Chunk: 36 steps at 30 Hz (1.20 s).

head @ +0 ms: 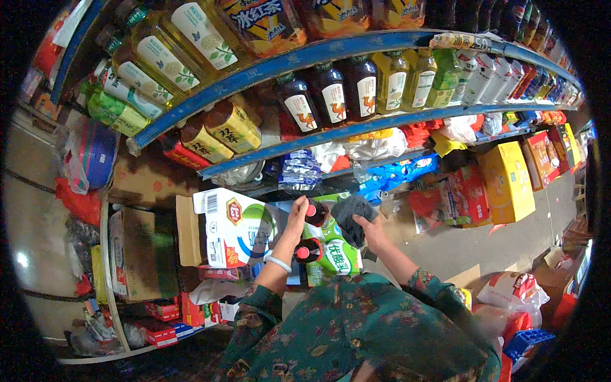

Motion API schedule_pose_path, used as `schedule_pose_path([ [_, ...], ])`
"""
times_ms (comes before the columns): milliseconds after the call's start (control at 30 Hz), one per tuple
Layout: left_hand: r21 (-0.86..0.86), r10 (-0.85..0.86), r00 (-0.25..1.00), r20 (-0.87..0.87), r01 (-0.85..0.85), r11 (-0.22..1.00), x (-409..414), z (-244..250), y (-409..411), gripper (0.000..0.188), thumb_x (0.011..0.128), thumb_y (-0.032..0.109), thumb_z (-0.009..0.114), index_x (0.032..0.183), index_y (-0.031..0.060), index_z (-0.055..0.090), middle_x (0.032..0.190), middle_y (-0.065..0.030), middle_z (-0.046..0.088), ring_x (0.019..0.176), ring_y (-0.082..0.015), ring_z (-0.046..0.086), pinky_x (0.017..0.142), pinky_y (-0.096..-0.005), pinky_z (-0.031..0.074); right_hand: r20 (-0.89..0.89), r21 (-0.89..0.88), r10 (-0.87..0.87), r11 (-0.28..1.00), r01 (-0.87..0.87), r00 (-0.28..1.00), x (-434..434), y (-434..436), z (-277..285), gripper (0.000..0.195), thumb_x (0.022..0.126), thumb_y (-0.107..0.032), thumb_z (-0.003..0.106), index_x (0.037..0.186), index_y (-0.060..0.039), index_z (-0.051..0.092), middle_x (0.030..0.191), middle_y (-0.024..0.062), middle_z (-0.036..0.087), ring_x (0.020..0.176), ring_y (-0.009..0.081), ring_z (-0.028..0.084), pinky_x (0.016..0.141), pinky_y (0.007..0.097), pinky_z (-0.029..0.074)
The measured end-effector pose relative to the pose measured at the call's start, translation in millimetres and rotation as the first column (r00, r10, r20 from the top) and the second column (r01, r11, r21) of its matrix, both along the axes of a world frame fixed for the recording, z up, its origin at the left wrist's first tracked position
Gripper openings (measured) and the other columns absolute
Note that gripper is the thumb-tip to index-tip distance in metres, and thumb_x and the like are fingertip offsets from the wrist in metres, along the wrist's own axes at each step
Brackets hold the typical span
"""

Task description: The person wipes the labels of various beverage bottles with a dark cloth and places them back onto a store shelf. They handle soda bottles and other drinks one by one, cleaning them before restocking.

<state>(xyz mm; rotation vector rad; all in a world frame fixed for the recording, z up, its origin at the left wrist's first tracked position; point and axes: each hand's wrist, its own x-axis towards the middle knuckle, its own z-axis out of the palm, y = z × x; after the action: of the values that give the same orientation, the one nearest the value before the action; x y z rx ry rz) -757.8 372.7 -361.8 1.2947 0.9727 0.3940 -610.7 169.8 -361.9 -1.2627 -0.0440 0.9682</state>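
My left hand (299,213) grips a dark bottle with a red cap (317,213) near its capped end. A dark grey cloth (352,217) is bunched in my right hand (371,230), just right of that bottle. A second dark bottle with a red cap (309,251) stands below the first one, over a green and white printed carton (340,255). Left of my left hand is a white milk carton box (234,229) with its brown end flap folded out. A pale bangle circles my left wrist.
Shelves with blue edges (329,47) run across the top, holding dark camel-label bottles (335,98) and tea bottles (396,81). Blue plastic packets (401,172) lie beyond my hands. A yellow box (506,184) stands on the right; a cardboard box (148,255) sits left. White sacks (513,293) lie lower right.
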Motion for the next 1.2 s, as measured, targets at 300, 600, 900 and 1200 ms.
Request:
schedule_pose_path([
  [300, -0.26, -0.005, 0.997, -0.079, -0.015, 0.966, 7.1, 23.1, -1.0, 0.089, 0.092, 0.061, 0.064, 0.161, 0.0221, 0.023, 0.151, -0.0094, 0.046, 0.131, -0.0281, 0.051, 0.099, -0.0529, 0.043, 0.213, -0.116, 0.499, 0.867, -0.486, 0.84, 5.2, 110.9, -16.8, 0.042, 0.099, -0.035, 0.061, 0.125, -0.0015, 0.063, 0.107, 0.0127, 0.07, 0.092, 0.021, 0.066, 0.083, 0.0373, 0.053],
  [600, -0.19, -0.019, 1.0, 0.015, 0.022, 0.981, 6.2, 8.0, 2.0, 0.092, 0.092, 0.054, 0.068, 0.161, 0.0171, 0.018, 0.141, -0.0111, 0.049, 0.121, -0.0246, 0.056, 0.092, -0.042, 0.053, 0.391, -0.248, 0.613, 0.789, -0.562, 0.687, 24.9, 193.0, -113.6, 0.053, 0.092, -0.038, 0.067, 0.126, 0.0029, 0.063, 0.117, 0.0249, 0.07, 0.11, 0.0357, 0.067, 0.096, 0.0429, 0.051],
  [900, -0.263, 0.074, 0.996, -0.055, -0.086, 0.961, 10.1, 21.2, -4.8, 0.092, 0.097, 0.045, 0.066, 0.163, 0.0096, 0.013, 0.15, -0.0125, 0.045, 0.135, -0.0232, 0.046, 0.108, -0.0355, 0.042, 0.369, -0.322, 0.137, 0.947, -0.012, 0.919, -29.1, 103.4, -152.3, 0.037, 0.102, -0.024, 0.055, 0.126, 0.0043, 0.057, 0.099, 0.0241, 0.068, 0.087, 0.0361, 0.066, 0.076, 0.0431, 0.051],
  [1200, 0.467, -0.352, 0.925, -0.142, 0.376, 0.8, -8.3, -5.4, 14.5, 0.061, 0.096, 0.026, 0.069, 0.149, 0.0084, 0.048, 0.156, -0.0202, 0.043, 0.145, -0.03, 0.039, 0.119, -0.0372, 0.028, 0.24, -0.119, -0.092, 0.985, 0.123, 0.966, -101.7, 64.5, -89.8, 0.034, 0.101, -0.02, 0.053, 0.126, 0.002, 0.059, 0.124, 0.0176, 0.061, 0.114, 0.031, 0.057, 0.101, 0.0414, 0.043],
])
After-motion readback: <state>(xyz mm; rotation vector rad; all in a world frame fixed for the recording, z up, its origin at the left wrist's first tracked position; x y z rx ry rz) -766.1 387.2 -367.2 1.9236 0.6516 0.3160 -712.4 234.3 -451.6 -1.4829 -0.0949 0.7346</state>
